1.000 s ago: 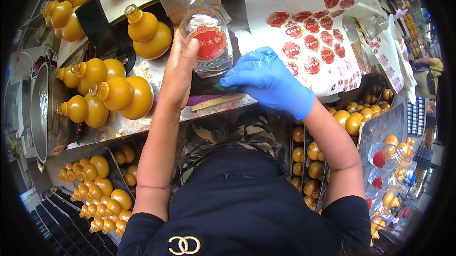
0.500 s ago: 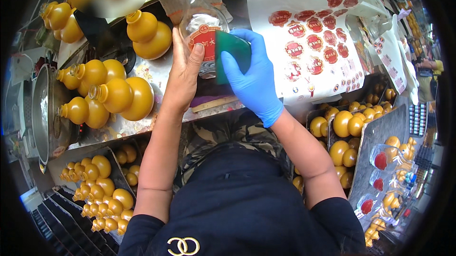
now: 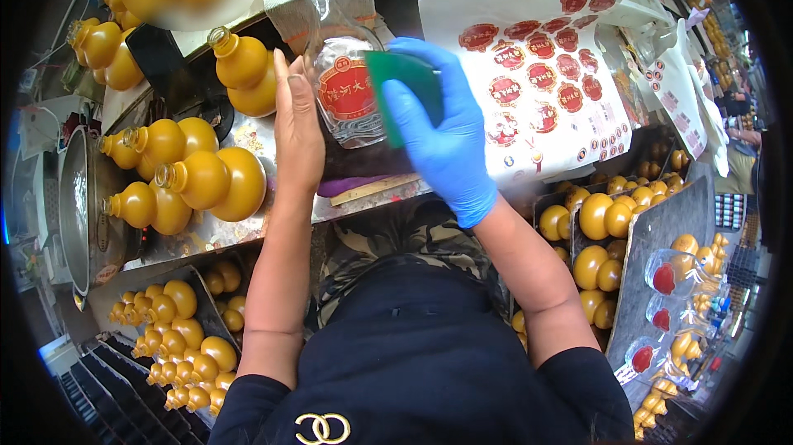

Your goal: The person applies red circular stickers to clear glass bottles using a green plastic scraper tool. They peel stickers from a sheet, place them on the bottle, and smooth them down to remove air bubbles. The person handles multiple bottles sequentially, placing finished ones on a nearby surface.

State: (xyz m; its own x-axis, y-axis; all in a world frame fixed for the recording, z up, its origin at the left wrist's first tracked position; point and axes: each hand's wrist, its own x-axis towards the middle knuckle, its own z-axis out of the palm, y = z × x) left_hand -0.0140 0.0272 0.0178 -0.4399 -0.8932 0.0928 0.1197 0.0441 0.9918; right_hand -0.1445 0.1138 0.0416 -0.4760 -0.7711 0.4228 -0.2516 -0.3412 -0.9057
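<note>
Clear bottle (image 3: 344,90), upper centre of frame, open left fingers (image 3: 301,97) alongside, probably anti-roll insurance; green card (image 3: 419,79) pinched in right fingers (image 3: 403,106).

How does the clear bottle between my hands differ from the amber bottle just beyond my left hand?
Colour: the clear bottle is see-through, the amber bottle yellow-brown.
Shape: the clear bottle has a long neck over one wide body; the amber bottle has two stacked bulbs.
Label: the clear bottle wears a red label; none shows on the amber bottle's visible side.
Both have narrow necks.
</note>
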